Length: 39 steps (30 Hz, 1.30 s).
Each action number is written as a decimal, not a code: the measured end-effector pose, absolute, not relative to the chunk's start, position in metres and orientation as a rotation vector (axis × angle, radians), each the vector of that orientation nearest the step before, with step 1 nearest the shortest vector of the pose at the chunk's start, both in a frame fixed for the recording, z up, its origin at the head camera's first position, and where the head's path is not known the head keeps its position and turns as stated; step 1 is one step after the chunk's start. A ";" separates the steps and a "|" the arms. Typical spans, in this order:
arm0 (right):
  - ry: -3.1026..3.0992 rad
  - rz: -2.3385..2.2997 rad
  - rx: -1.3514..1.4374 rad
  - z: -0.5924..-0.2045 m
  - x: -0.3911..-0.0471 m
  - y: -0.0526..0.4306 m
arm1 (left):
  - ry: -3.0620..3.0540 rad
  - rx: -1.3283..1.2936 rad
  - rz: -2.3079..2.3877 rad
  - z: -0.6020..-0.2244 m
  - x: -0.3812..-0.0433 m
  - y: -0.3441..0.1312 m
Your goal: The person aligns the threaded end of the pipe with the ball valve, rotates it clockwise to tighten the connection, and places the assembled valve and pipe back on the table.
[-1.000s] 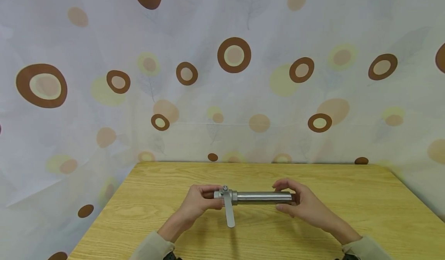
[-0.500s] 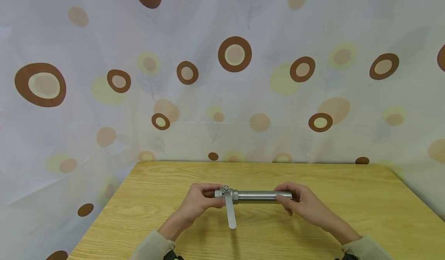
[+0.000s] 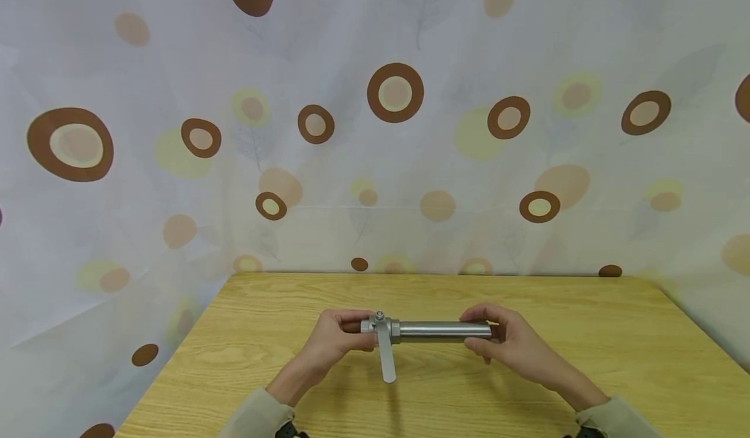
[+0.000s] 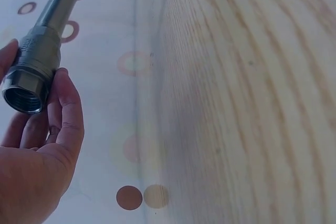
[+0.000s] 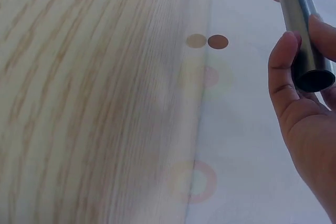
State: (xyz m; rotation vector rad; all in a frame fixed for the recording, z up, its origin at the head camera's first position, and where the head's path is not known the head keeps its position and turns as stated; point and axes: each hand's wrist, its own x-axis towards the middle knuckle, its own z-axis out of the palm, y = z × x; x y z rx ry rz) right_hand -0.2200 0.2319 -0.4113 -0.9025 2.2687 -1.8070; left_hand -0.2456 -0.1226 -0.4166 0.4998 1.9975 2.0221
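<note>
Above the table, a steel ball valve and a smooth steel pipe form one straight, nearly level piece. The valve's flat lever handle points down toward me. My left hand grips the valve body at its outer end, thumb on the near side and fingers behind. In the left wrist view the open threaded end of the valve faces the camera. My right hand pinches the free end of the pipe between thumb and fingers. The right wrist view shows that pipe end with a dark opening.
A light wooden table lies under both hands, its far edge against a pale curtain with brown and yellow ovals. The curtain also hangs along the left and right sides.
My right thumb has moved up over the pipe and partly back down, the fingers shifting along with it. The left hand keeps its grip; valve and pipe have barely moved.
</note>
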 end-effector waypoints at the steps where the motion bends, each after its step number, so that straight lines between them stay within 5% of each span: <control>1: 2.279 -1.795 -0.881 -0.411 -0.220 0.232 | 1.999 0.499 2.021 -0.417 -0.245 -0.123; 39: 2.303 -1.722 -0.838 -0.409 -0.222 0.231 | 1.979 0.513 2.023 -0.420 -0.247 -0.125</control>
